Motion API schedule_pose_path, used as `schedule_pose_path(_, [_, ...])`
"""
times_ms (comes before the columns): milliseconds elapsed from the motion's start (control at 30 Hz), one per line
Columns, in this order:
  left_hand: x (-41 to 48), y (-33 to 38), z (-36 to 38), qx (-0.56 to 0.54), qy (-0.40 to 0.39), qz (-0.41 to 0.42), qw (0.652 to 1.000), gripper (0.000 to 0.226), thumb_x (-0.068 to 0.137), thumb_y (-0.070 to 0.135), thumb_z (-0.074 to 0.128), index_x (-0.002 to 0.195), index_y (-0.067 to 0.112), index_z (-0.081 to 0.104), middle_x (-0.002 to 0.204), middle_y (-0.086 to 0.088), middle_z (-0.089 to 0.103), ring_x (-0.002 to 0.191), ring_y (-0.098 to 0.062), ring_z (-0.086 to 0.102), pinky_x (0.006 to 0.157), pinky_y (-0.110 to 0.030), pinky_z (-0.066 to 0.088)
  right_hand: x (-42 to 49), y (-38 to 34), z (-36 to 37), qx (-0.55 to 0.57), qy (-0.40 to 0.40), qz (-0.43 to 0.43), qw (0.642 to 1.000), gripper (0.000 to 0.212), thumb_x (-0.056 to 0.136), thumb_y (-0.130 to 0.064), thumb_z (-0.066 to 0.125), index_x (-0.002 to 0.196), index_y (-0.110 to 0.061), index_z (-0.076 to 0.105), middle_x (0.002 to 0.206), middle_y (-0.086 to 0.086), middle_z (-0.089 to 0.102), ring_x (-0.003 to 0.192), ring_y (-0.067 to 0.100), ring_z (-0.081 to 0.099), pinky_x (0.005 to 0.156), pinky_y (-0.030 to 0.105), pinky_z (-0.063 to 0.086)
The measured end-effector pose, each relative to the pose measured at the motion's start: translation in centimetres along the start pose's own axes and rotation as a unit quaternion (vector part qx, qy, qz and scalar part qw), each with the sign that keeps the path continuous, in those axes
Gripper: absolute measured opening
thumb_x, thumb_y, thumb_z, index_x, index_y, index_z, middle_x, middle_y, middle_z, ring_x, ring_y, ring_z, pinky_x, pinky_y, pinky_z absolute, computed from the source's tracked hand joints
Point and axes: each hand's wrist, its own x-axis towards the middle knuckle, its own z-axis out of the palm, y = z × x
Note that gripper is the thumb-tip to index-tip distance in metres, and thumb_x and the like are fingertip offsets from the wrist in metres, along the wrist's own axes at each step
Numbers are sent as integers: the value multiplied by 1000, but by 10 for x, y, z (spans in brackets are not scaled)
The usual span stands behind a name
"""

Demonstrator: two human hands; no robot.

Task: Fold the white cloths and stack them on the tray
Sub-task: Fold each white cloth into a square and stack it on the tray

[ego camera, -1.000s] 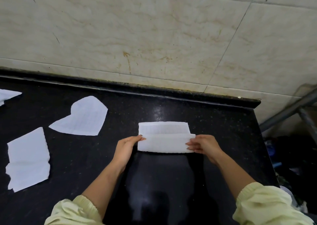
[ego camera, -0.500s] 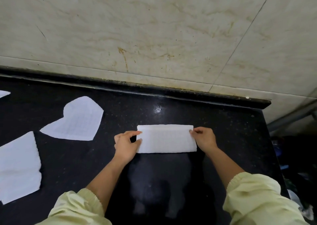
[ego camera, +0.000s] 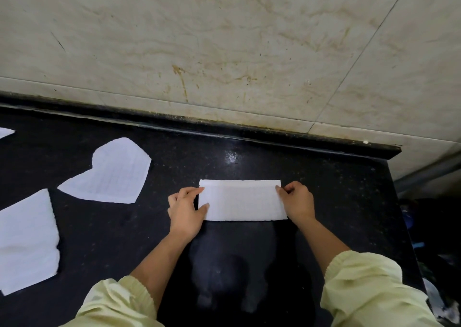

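A folded white cloth (ego camera: pixel 242 200) lies flat as a rectangle on the black countertop (ego camera: pixel 324 202), in the middle of the view. My left hand (ego camera: pixel 185 209) pinches its left edge, thumb on top near the lower corner and fingertips at the upper corner. My right hand (ego camera: pixel 298 200) pinches its right edge near the upper corner. An unfolded white cloth (ego camera: pixel 109 173) with a rounded top lies to the left. Another white cloth (ego camera: pixel 26 240) lies at the left edge, cut off by the frame. No tray is in view.
A corner of a further white cloth (ego camera: pixel 5 132) shows at the far left. A beige tiled wall (ego camera: pixel 224 52) rises behind the counter. The counter ends at the right (ego camera: pixel 399 227), with dark clutter beyond and below it.
The front half of the cloth has been folded over to the back edge, hiding the strip that showed behind it. Both hands moved up to the cloth's side edges.
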Motion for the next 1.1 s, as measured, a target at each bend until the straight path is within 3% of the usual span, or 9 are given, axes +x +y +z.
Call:
schedule_pose_path(100, [-6, -3, -3, 1, 23, -11, 1000, 46, 88, 30, 66, 132, 28, 52, 123, 4, 46, 116, -17, 32, 99, -31, 32, -4, 3, -7, 17, 7, 6, 1000, 29, 90, -39, 62, 86, -10, 61, 79, 5, 63, 74, 20, 58, 66, 31, 43])
schedule_pose_path(200, [-19, -10, -6, -51, 70, -34, 996, 34, 86, 34, 68, 116, 22, 57, 108, 2, 55, 103, -14, 42, 84, -25, 37, -15, 10, -18, 13, -2, 22, 1000, 37, 93, -41, 57, 85, -6, 63, 80, 8, 66, 72, 20, 60, 65, 31, 45])
schedule_pose_path(333, [-32, -16, -6, -98, 23, -88, 991, 27, 85, 41, 68, 95, 18, 60, 85, 1, 64, 79, -13, 61, 62, -21, 42, -34, 17, -27, 61, -89, 74, 991, 40, 92, -45, 58, 89, -5, 61, 72, 12, 69, 51, 21, 64, 45, 25, 43])
schedule_pose_path(467, [-33, -11, -4, -121, -17, -105, 987, 25, 86, 40, 67, 86, 16, 63, 77, 0, 69, 61, -15, 66, 63, -28, 53, -47, 19, -24, 151, -117, 112, 975, 39, 89, -43, 63, 92, -5, 61, 77, 17, 72, 53, 27, 68, 42, 27, 48])
schedule_pose_path(567, [-31, -6, -3, -146, -24, -129, 981, 21, 87, 33, 68, 80, 14, 63, 74, -3, 70, 59, -17, 67, 65, -33, 56, -50, 16, -20, 184, -125, 127, 967, 31, 88, -33, 69, 94, -3, 62, 84, 16, 73, 56, 25, 70, 47, 29, 54])
schedule_pose_path(700, [-35, -1, -6, -258, -17, -175, 950, 18, 87, 21, 70, 79, 7, 62, 80, -13, 70, 66, -20, 68, 54, -25, 55, -50, 17, -17, 223, -103, 120, 962, 22, 87, -17, 71, 92, 2, 62, 84, 17, 72, 62, 23, 71, 55, 28, 57])
schedule_pose_path(833, [-46, -6, -12, -334, -44, -217, 916, 14, 81, 10, 75, 86, 2, 65, 77, -18, 71, 65, -15, 69, 56, -19, 54, -57, 25, -21, 269, -110, 114, 950, 18, 82, -10, 75, 87, -1, 60, 84, 20, 70, 64, 18, 70, 64, 26, 56])
schedule_pose_path(1100, [-76, -25, -20, -317, -121, -236, 911, 30, 77, 6, 78, 100, 10, 59, 80, -13, 73, 64, -16, 71, 56, -24, 55, -76, 54, -37, 252, -139, 126, 949, 27, 75, -1, 79, 95, -1, 61, 85, 19, 72, 66, 22, 71, 59, 25, 56])
